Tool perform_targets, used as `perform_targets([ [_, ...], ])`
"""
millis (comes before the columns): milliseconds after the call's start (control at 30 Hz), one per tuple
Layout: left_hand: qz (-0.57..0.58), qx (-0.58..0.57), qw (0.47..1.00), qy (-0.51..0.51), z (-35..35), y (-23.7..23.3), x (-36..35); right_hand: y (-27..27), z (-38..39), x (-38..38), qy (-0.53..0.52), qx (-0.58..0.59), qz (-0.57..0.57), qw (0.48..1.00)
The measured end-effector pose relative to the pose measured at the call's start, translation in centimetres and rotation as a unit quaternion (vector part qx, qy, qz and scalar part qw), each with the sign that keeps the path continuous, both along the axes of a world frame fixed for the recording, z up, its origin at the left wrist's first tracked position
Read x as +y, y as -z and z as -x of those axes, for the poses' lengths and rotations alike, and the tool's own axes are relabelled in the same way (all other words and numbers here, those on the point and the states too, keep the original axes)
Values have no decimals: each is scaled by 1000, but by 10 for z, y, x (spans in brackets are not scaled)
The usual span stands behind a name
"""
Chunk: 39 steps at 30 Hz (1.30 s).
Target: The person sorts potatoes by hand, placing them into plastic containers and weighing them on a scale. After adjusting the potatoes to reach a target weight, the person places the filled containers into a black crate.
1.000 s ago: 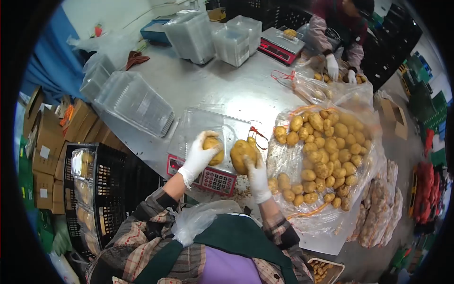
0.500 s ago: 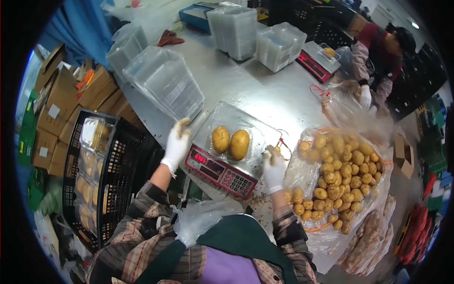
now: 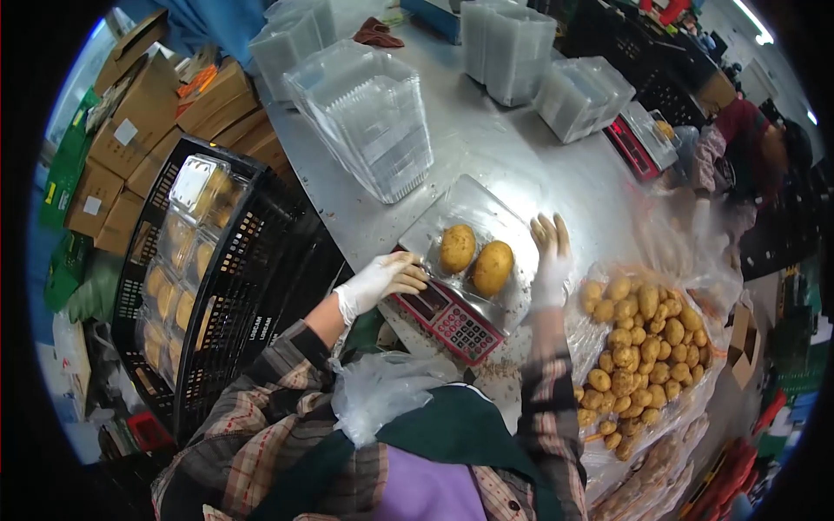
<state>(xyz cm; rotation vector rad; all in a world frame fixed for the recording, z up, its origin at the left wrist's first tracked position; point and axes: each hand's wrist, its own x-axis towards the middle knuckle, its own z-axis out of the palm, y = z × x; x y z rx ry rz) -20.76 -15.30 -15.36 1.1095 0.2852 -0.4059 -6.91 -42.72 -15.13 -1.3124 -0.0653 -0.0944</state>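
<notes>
Two potatoes (image 3: 473, 258) lie side by side in a clear plastic tray on the pan of a red scale (image 3: 453, 326). My left hand (image 3: 382, 280), in a white glove, is at the scale's left front corner, fingers stretched over part of the display, holding nothing. My right hand (image 3: 551, 260), also gloved, lies just right of the pan with its fingers extended and nothing in it. To its right, an open plastic bag holds a heap of potatoes (image 3: 643, 347).
Stacked clear containers (image 3: 373, 122) stand beyond the scale. At left a black crate (image 3: 217, 304) holds packed potatoes, near cardboard boxes (image 3: 143, 113). At the right back, a co-worker (image 3: 738, 156) is beside a second scale (image 3: 632, 146).
The view has shifted, so the table appears displaced. My left hand has moved from beside the pan's far left to the display. My right hand has moved forward along the pan, its fingers now extended.
</notes>
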Motion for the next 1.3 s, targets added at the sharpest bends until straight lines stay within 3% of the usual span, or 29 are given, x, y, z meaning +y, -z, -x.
perform_targets([
  [33, 2, 11, 1000, -11, -2, -5, -5, -14, 18, -4, -16, 11, 16, 1000],
  [100, 39, 65, 997, -13, -8, -4, -2, -27, 52, -11, -29, 30, 204, 978],
  [133, 88, -78, 992, 47, -5, 14, 9, 7, 59, -22, -45, 1, 272, 961],
  [167, 49, -53, 997, 23, -4, 1, 3, 14, 72, -24, -45, 2, 365, 930],
  [200, -36, 17, 999, -10, -10, 2, -7, 4, 87, -15, -37, 84, 312, 945],
  [233, -33, 53, 998, -14, -13, -3, -9, 34, 87, -30, -43, 74, 365, 927],
  [267, 13, 46, 999, -19, -14, 11, -7, 40, 92, -33, -56, 94, 322, 940],
  [300, 26, 45, 999, -13, -15, 17, -4, 33, 100, -25, -39, 134, 236, 962],
  [333, 27, 61, 998, -12, -15, 14, -3, 56, 96, -33, -63, 152, 208, 964],
  [367, 54, 72, 996, -6, -14, 17, -1, 48, 98, -27, -52, 262, 91, 959],
  [400, 51, 62, 997, 4, -14, 24, -2, 63, 92, -34, -66, 288, 47, 954],
  [567, 93, 81, 992, 2, -15, 33, -2, 117, 57, -66, -119, 264, 84, 953],
  [667, 136, 56, 989, 19, -20, 23, -2, 71, 71, -48, -98, 299, 70, 947],
  [833, -1, 53, 999, 10, -29, 15, 1, 111, 59, -62, -135, 282, 36, 949],
  [933, 9, 92, 996, 16, -33, 25, 4, 112, 69, -47, -133, 266, 75, 952],
  [1067, -79, 85, 993, -16, -41, 33, -8, 94, 82, -30, -89, 309, -29, 946],
  [1133, -102, 71, 991, -54, -37, 30, -7, 98, 82, -26, -88, 286, 22, 954],
  [1200, -130, -34, 986, -103, -28, 28, 0, 81, 95, -17, -121, 254, 27, 959],
  [1233, -139, -86, 978, -129, -22, 23, 0, 57, 107, 1, -93, 221, 84, 967],
  [1267, -185, -112, 966, -144, -10, -10, 5, 43, 115, 10, -103, 115, 173, 973],
  [1300, -239, -182, 939, -166, 1, -35, 13, 16, 125, 28, -94, 108, 173, 975],
])
